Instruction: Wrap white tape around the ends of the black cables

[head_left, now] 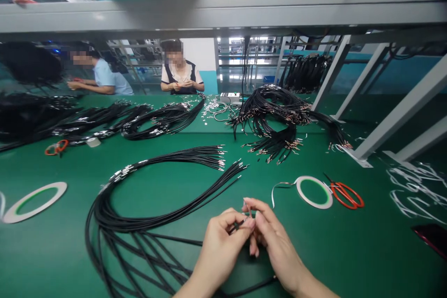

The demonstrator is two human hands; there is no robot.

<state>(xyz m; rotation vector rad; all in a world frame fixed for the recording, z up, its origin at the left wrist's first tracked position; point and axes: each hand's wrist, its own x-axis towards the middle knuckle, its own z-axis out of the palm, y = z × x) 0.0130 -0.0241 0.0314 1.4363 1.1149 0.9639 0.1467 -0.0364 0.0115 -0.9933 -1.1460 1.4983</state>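
Green surface: cable bundle looped left of centre; crossing strands could snag if one is pulled. Left hand pinches a black cable; right hand has fingertips at its end, grip unclear. Cable, between both hands, could slip if the pinch is loose. Bundle: black, silvery ends. Held cable: slim, black; tip pinkish, partly hidden.
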